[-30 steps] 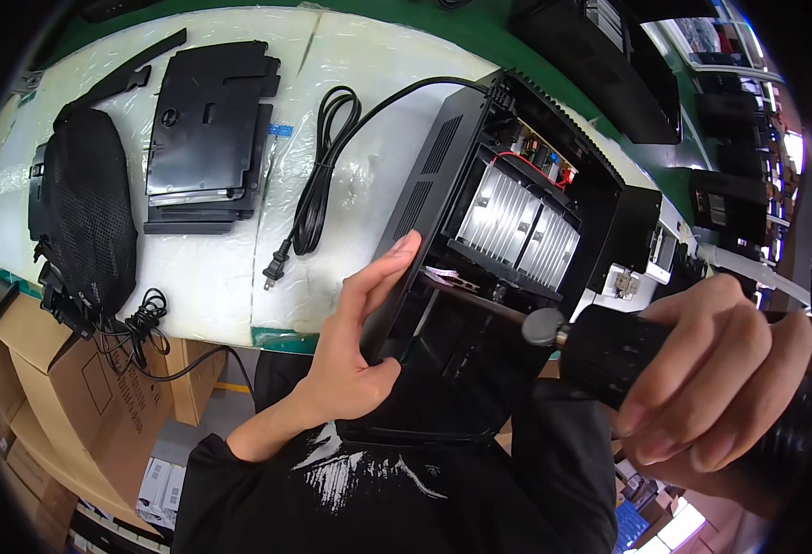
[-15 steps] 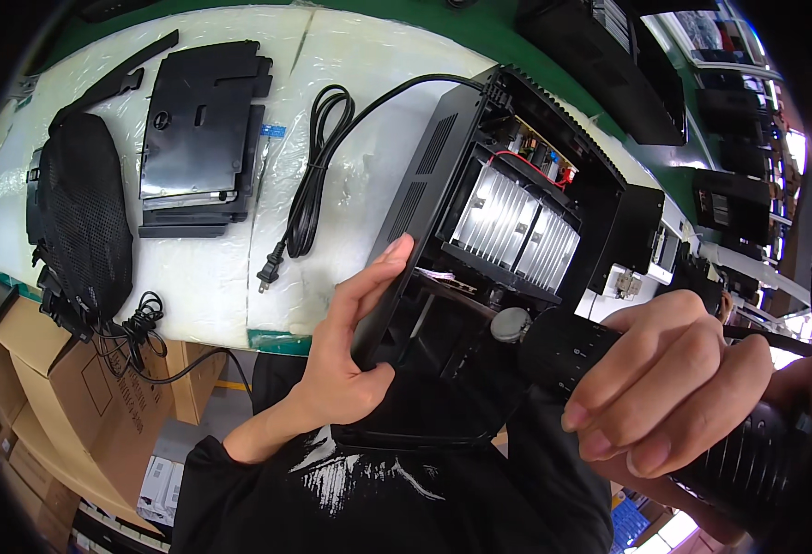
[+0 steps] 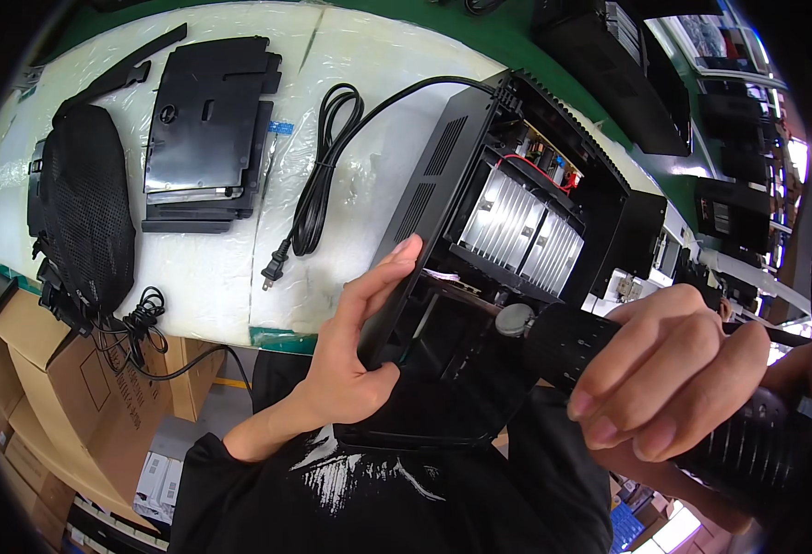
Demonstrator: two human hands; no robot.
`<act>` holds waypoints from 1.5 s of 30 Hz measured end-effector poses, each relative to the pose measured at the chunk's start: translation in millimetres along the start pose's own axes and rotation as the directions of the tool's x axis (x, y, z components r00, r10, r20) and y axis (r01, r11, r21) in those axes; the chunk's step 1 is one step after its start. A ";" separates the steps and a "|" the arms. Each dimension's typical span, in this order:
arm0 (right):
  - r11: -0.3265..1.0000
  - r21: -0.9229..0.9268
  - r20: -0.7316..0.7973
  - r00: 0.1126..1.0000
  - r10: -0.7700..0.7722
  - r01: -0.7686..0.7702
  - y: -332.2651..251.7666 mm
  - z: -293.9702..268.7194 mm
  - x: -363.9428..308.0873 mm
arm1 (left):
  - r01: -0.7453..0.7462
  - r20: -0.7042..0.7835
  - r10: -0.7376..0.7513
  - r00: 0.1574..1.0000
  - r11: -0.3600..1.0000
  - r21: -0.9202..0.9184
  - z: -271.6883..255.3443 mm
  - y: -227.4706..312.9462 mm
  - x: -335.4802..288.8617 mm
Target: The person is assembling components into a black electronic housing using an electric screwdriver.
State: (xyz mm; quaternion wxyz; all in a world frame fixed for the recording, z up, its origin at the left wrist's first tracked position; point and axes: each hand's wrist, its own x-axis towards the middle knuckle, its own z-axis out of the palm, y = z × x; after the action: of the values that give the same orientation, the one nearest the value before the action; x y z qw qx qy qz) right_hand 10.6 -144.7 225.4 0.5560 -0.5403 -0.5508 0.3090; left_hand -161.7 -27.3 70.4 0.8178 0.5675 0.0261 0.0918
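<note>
A black device housing stands open at the table's near edge, with silver finned metal blocks and a circuit board inside. My left hand grips its left wall, fingers along the outside and thumb over the near edge. My right hand is wrapped round a black cylindrical power tool with a marked collar, apparently an electric screwdriver. The tool reaches over the housing's near right side, beside a round grey disc. Its tip cannot be made out. A black power cord runs from the housing's far end.
Black flat panels lie on the white-covered table. Left of them is a black mesh bag with a strap and cables. Cardboard boxes stand below at the left. More black housings are at the far right.
The table, panels and housing sit slightly farther right in the picture. My left hand keeps its grip on the wall, and my right hand stays round the tool with little movement.
</note>
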 end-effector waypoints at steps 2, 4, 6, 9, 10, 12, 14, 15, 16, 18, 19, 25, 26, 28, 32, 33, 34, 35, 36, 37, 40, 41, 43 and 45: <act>1.000 -0.005 0.033 0.999 0.006 -0.005 0.0 0.1 2.1 | -0.003 0.000 0.003 1.000 1.000 -0.010 0.3 -0.4 0.3; 0.999 0.021 0.009 1.000 0.025 -0.025 -0.4 3.7 3.2 | -0.008 -0.001 0.008 1.000 1.000 -0.019 0.6 0.2 -0.5; 0.999 0.028 0.028 0.999 -0.027 0.026 7.8 5.3 2.1 | 0.000 0.000 0.000 1.000 1.000 -0.017 0.3 0.3 0.1; 0.999 -0.001 -0.082 0.995 -0.052 0.052 13.0 21.5 -0.6 | 0.003 0.000 -0.003 1.000 0.999 -0.036 0.3 -1.2 -0.1; 0.997 -0.022 -0.117 0.990 -0.080 0.078 15.0 23.8 -1.1 | 0.003 -0.003 -0.003 1.000 0.999 -0.036 -0.2 -1.4 -0.2; 0.997 -0.020 -0.115 0.990 -0.081 0.079 16.6 25.4 -1.9 | 0.005 0.002 -0.005 1.000 1.000 -0.028 -0.2 -0.2 0.0; 0.997 -0.022 -0.115 0.990 -0.082 0.080 17.7 26.3 -3.2 | 0.005 0.001 -0.005 1.000 0.999 -0.040 1.2 0.1 0.6; 0.996 -0.026 -0.116 0.990 -0.082 0.080 18.0 26.4 -4.1 | 0.005 0.002 -0.005 1.000 0.999 -0.052 2.0 0.0 1.4; 0.996 -0.029 -0.118 0.990 -0.082 0.079 18.1 26.3 -5.0 | 0.005 0.005 -0.005 1.000 0.998 -0.055 2.6 0.0 2.2; 0.996 -0.018 -0.109 0.990 -0.088 0.087 23.0 28.6 -4.6 | 0.006 -0.002 -0.006 1.000 0.999 -0.054 0.6 -0.7 0.0; 0.996 -0.012 -0.104 0.990 -0.091 0.090 25.3 29.7 -4.2 | 0.006 -0.009 -0.007 1.000 0.999 -0.052 -0.5 -1.1 -0.9; 0.995 -0.001 -0.081 0.992 -0.098 0.098 29.5 27.0 0.9 | 0.012 -0.002 -0.012 1.000 0.998 -0.057 0.4 -0.2 0.9; 0.994 0.019 -0.067 0.992 -0.104 0.105 32.3 26.8 2.7 | 0.018 -0.006 -0.018 1.000 0.998 -0.064 0.3 -1.0 0.1; 0.991 0.059 -0.038 0.992 -0.117 0.119 36.8 27.0 5.9 | 0.023 -0.019 -0.024 1.000 0.997 -0.069 -0.8 -2.1 -1.7; 0.982 0.130 0.013 0.990 -0.138 0.136 38.4 24.9 8.7 | 0.025 -0.041 -0.029 0.999 0.995 -0.098 1.2 -3.7 -2.7; 0.980 0.142 0.021 0.990 -0.143 0.138 37.0 23.6 8.4 | 0.029 -0.034 -0.033 0.999 0.992 -0.119 1.7 -3.5 -2.3; 0.978 0.154 0.027 0.989 -0.147 0.141 35.3 22.1 7.7 | 0.029 -0.032 -0.034 0.999 0.992 -0.121 1.7 -3.1 -2.2; 0.973 0.215 0.009 0.996 -0.091 0.087 32.9 21.2 8.0 | 0.027 -0.030 -0.030 0.999 0.994 -0.101 1.2 -3.6 -2.2; 0.961 0.275 -0.007 0.999 -0.034 0.034 29.3 22.4 8.9 | 0.025 -0.025 -0.027 0.999 0.996 -0.082 1.1 -4.1 -2.0; 0.921 0.332 -0.264 0.958 -0.117 0.204 34.1 37.7 6.8 | 0.026 -0.022 -0.028 0.999 0.996 -0.084 1.3 -4.6 -1.6; 0.960 0.258 -0.057 0.994 -0.096 0.107 31.3 25.0 8.4 | 0.005 -0.039 -0.009 0.999 0.994 -0.111 2.3 -5.0 -1.9; 0.930 0.353 -0.097 0.993 -0.074 0.104 32.0 25.6 2.9 | 0.008 -0.035 -0.011 0.999 0.996 -0.090 1.5 -3.9 -1.3; 0.946 0.310 -0.096 0.993 -0.066 0.093 29.2 23.5 -0.3 | 0.012 -0.024 -0.014 1.000 0.997 -0.074 1.2 -2.7 0.4; 0.968 0.241 -0.080 0.995 -0.060 0.077 25.6 22.4 -1.0 | 0.018 -0.028 -0.019 0.999 0.997 -0.069 1.0 -1.0 1.0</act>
State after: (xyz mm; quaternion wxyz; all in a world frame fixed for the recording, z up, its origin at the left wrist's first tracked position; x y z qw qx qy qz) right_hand -4.4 -134.0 196.7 0.6480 -0.4595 -0.5066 0.3351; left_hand -160.5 -28.5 69.9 0.8371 0.5375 0.0398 0.0931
